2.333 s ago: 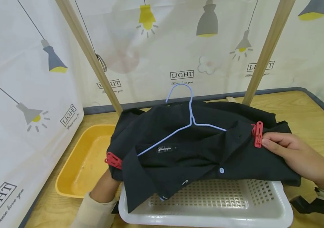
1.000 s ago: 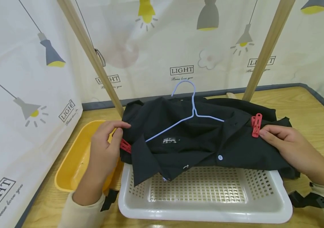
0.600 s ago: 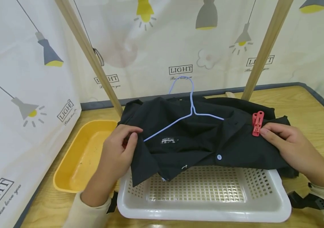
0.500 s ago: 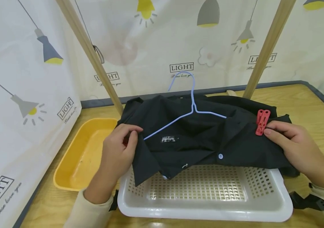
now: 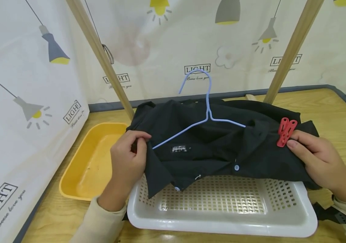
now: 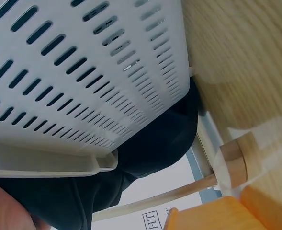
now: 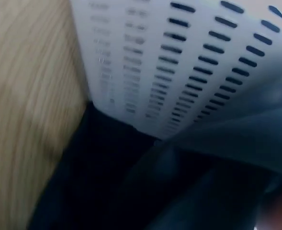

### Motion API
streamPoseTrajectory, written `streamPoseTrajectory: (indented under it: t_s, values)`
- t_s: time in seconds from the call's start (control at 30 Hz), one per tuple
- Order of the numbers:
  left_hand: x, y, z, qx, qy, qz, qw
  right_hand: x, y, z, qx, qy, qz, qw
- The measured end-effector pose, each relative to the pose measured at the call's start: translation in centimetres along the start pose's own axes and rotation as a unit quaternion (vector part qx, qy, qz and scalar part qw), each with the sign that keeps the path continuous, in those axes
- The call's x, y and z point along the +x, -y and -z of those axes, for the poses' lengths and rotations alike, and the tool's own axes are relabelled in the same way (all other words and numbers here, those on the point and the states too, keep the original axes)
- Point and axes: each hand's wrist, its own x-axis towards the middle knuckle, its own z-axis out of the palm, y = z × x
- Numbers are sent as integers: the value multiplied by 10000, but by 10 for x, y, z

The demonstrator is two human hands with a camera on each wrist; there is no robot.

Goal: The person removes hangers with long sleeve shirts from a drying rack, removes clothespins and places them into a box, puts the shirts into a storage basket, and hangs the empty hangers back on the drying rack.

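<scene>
A black collared shirt (image 5: 191, 165) with a pale-blue wire hanger (image 5: 208, 104) inside its neck lies over the back of a white perforated basket (image 5: 221, 226). At the shirt's left shoulder my left hand (image 5: 128, 162) pinches the cloth between thumb and fingers; a red clothespin there is almost hidden behind the fingers. On the other shoulder, my right hand (image 5: 319, 158) grips the cloth right beside a tilted red clothespin (image 5: 287, 132). The hanger's hook sticks up above the collar. In the left wrist view, part of the left hand (image 6: 6, 208) shows beside the dark cloth.
A yellow tub (image 5: 84, 175) stands on the wooden table (image 5: 340, 118) left of the basket. Two wooden poles (image 5: 101, 57) (image 5: 294, 50) rise behind the shirt. A lamp-patterned cloth (image 5: 167, 44) encloses the back and sides.
My left hand has come out from behind the shirt's left side and taken hold of that shoulder, covering the clothespin. The hanger hook has risen; the right clothespin has tilted, with my right hand still there.
</scene>
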Motion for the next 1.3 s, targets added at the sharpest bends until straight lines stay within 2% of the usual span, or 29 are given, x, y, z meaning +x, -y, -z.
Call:
streamPoseTrajectory:
  t_s: [0.03, 0.17, 0.3, 0.63, 0.9, 1.03, 1.13, 1.23, 1.3]
  values:
    - [0, 0, 0, -36, -32, 0, 10000, 0, 1, 0, -378, -14, 103, 9992]
    - [1, 0, 1, -121, -193, 7, 9997, 0, 0, 0, -1019, -121, 560, 9931]
    - [2, 1, 2, -97, -238, -11, 9997, 0, 2, -2, -1010, -282, 632, 9925]
    - [4, 2, 2, -305, -267, -54, 9992, -2, 4, -4, -657, -336, 408, 9964]
    - [4, 6, 7, 142, -492, -124, 9986, -1, 1, -7, -31, -488, 35, 9988]
    - [6, 8, 11, 431, -475, -99, 9979, 3, -4, -4, 418, -467, 251, 9977]
    - [7, 8, 14, 793, -262, -17, 9965, 5, -9, -3, 748, -390, 244, 9961]
    - [10, 2, 18, 1115, 92, 1, 9937, 4, -12, -2, 1049, -433, -105, 9935]
    - [15, -7, 19, 1230, 351, -115, 9917, 2, -13, -1, 1322, -475, -351, 9895]
